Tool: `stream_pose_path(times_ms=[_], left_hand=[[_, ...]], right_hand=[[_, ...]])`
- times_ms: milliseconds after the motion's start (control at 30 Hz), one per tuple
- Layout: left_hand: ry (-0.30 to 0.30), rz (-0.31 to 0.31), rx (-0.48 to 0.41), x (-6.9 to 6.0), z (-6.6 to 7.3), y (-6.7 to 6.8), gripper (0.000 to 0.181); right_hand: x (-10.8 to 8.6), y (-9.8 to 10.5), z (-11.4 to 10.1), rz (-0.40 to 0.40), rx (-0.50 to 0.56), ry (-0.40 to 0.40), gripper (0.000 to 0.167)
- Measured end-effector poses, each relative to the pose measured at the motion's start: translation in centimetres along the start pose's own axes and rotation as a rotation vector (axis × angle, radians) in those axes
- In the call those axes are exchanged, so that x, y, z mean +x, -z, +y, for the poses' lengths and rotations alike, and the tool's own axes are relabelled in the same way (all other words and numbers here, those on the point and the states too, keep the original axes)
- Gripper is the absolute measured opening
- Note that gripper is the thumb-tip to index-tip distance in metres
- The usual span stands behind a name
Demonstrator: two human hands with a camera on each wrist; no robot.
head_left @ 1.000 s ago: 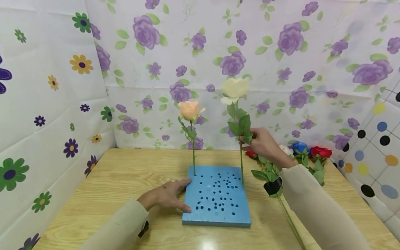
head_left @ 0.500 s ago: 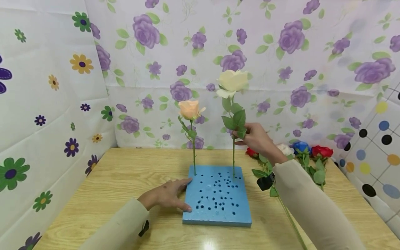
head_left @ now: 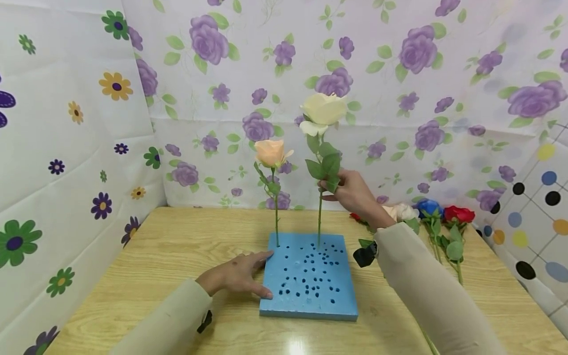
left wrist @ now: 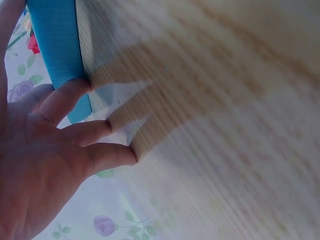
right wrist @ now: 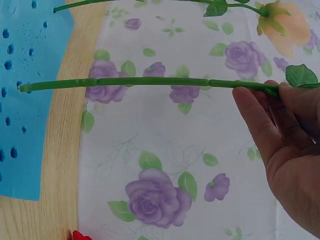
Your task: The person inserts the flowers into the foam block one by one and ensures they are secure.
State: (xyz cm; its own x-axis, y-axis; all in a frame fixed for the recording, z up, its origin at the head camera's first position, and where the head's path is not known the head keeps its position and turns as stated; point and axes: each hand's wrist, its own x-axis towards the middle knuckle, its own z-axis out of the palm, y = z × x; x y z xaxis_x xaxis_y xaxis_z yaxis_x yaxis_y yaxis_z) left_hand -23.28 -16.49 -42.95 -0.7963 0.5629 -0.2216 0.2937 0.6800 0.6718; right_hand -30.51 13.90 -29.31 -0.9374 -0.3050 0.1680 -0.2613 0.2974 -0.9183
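A white rose (head_left: 324,109) stands upright in my right hand (head_left: 353,195), which pinches its green stem (right wrist: 150,81) just under the leaves. The stem's lower end is over the back part of a blue foam block (head_left: 306,276) full of small holes; whether it sits in a hole I cannot tell. A peach rose (head_left: 269,154) stands in the block's back left corner. My left hand (head_left: 237,275) rests at the block's left edge, thumb and a finger touching it. In the left wrist view the left hand's fingers (left wrist: 112,156) are spread against the block and tabletop.
To the right on the wooden table (head_left: 199,231) lie several more roses, among them a blue rose (head_left: 428,207), a red rose (head_left: 459,214) and a white one (head_left: 406,212). My right sleeve (head_left: 435,281) covers part of them. A flowered cloth (head_left: 213,148) hangs behind the table.
My right hand has carried the white rose to the left, from the block's right edge to over its back middle. The left hand has kept its place.
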Motion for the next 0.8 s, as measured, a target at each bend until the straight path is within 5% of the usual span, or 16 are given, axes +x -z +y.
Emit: stream_pose_path(times_ms=[467, 800], left_hand=[[0.018, -0.007, 0.013, -0.3, -0.1, -0.2, 0.112], [-0.008, -0.008, -0.014, 0.1, -0.1, 0.0, 0.112]], right_hand=[[0.6, -2.2, 0.1, -0.021, 0.058, 0.06, 0.025], [1.2, -3.1, -0.5, -0.027, 0.046, 0.021, 0.033]])
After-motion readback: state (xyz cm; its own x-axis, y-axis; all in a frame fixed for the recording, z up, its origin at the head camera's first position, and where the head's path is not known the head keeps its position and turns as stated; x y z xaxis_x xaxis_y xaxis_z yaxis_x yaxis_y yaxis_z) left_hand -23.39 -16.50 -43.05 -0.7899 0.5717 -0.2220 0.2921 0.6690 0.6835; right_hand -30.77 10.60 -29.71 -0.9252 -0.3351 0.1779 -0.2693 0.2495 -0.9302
